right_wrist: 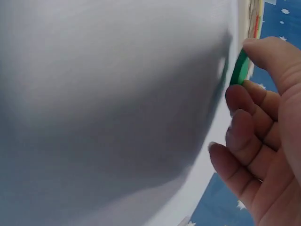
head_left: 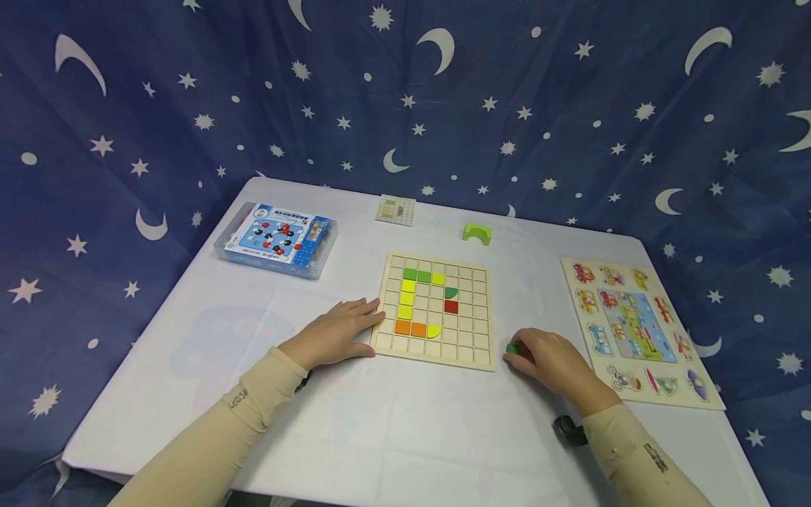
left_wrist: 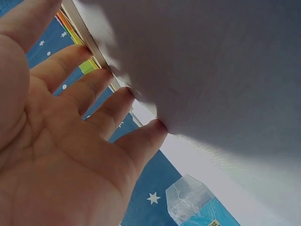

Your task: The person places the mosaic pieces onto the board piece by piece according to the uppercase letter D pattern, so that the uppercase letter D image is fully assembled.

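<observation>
A square wooden grid board (head_left: 469, 345) lies mid-table, with green, yellow, orange and red pieces in some of its cells. My left hand (head_left: 338, 331) rests at the board's left edge, its fingers spread and fairly straight; in the left wrist view the fingertips (left_wrist: 126, 92) touch down along that edge. To the right of the board, my right hand (head_left: 548, 359) pinches a small green piece (right_wrist: 240, 68) between thumb and fingers, just above or on the cloth. Much of that piece is hidden by the hand in the head view. A green quarter-round piece (head_left: 451, 292) sits in the grid above a red square (head_left: 451, 307).
A small pattern card (head_left: 405, 220) lies at the back, with a light green arch block (head_left: 477, 234) to its right. At the left stands a clear plastic box (head_left: 323, 260) with a molecule picture. A wooden picture puzzle (head_left: 583, 310) lies at the right on the white tablecloth (head_left: 405, 436).
</observation>
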The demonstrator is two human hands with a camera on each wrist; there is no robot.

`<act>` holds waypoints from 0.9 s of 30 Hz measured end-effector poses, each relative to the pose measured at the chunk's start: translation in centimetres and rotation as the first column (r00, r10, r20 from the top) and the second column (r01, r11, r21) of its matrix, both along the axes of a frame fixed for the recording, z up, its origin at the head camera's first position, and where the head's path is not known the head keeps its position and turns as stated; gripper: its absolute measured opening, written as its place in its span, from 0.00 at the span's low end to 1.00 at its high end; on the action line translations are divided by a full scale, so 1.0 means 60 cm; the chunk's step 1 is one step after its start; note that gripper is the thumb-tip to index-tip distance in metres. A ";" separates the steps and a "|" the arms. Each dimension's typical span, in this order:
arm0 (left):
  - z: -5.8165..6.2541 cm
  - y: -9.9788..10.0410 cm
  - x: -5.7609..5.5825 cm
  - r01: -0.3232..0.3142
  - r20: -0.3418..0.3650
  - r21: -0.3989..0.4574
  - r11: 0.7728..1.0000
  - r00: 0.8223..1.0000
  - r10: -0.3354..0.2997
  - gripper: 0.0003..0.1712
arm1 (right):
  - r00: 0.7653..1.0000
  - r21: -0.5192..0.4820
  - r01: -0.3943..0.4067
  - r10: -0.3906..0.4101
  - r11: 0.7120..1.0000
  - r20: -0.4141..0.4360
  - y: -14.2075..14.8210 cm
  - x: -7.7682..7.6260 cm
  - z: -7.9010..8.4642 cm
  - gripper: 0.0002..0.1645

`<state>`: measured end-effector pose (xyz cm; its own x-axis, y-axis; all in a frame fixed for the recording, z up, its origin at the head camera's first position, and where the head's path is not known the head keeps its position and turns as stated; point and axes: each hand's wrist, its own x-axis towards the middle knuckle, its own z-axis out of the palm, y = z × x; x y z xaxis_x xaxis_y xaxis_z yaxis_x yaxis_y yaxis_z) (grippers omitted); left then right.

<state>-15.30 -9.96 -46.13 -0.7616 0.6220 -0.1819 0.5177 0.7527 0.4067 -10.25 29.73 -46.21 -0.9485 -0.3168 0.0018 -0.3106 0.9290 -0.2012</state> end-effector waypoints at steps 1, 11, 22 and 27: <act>0.000 0.000 0.000 0.000 -0.004 0.004 1.000 1.000 0.000 0.43 | 1.000 -0.005 -0.001 0.001 1.000 -0.011 -0.006 -0.005 0.002 0.15; -0.003 0.005 0.000 -0.005 0.004 0.007 1.000 1.000 0.005 0.43 | 0.991 -0.001 -0.118 0.118 0.993 -0.069 -0.098 -0.062 0.007 0.16; 0.000 0.015 0.003 0.012 -0.018 0.005 1.000 1.000 -0.012 0.43 | 0.985 0.036 -0.144 0.147 0.989 -0.088 -0.133 -0.092 -0.007 0.18; 0.001 0.018 0.006 0.014 -0.013 0.001 1.000 1.000 -0.014 0.43 | 0.990 0.037 -0.129 0.131 0.991 -0.058 -0.135 -0.087 -0.003 0.19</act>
<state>-14.94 -8.88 -46.08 -0.7552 0.6328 -0.1712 0.5333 0.7449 0.4009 -15.45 21.65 -46.37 -0.8978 -0.4380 0.0454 -0.4397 0.8858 -0.1483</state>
